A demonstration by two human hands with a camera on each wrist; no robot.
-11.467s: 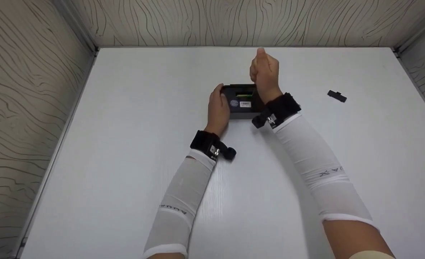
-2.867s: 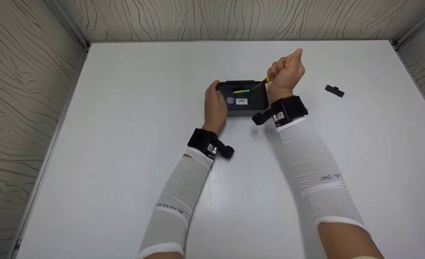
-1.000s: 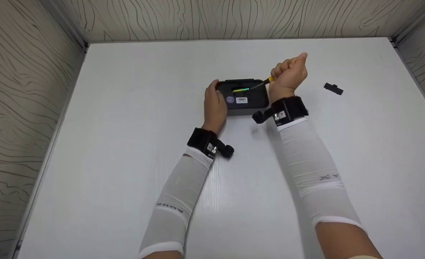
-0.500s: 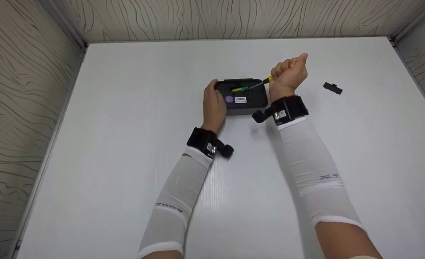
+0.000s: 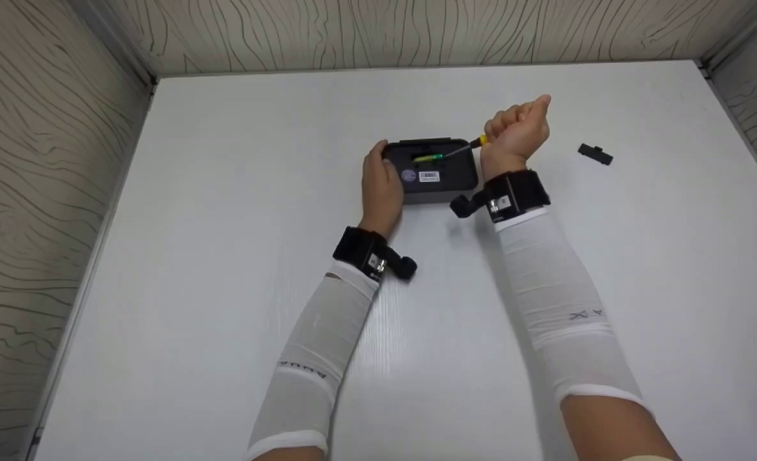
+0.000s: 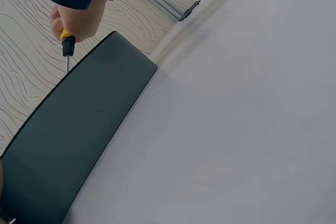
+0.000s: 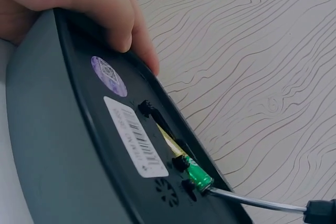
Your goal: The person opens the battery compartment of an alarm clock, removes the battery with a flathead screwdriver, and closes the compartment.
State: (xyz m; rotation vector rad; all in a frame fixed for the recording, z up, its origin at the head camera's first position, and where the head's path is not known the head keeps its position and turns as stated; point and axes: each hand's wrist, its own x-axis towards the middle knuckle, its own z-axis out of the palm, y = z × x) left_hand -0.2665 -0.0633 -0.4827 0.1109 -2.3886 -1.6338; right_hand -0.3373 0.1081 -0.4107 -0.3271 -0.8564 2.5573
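Observation:
My left hand (image 5: 382, 189) grips the left end of a black box-shaped device (image 5: 439, 187), its fingers over the far edge in the right wrist view. A green and yellow battery (image 7: 198, 174) sits tilted in the device's uncovered slot, its green end raised. My right hand (image 5: 516, 136) holds a screwdriver (image 5: 476, 143) with a yellow and black handle, just right of the device. The screwdriver's metal tip is at the battery's green end in the right wrist view. In the left wrist view, the device's side wall (image 6: 89, 119) hides the slot.
A small black battery cover (image 5: 595, 154) lies on the white table (image 5: 237, 211) to the right of my right hand. Wood-patterned panels (image 5: 353, 35) stand along the back and sides. A white label (image 7: 137, 140) and a round purple sticker (image 7: 109, 76) are on the device.
My right hand has shifted from over the device to its right, bringing the screwdriver into sight. In the last second the battery's green end has risen in the slot. My left hand keeps its hold.

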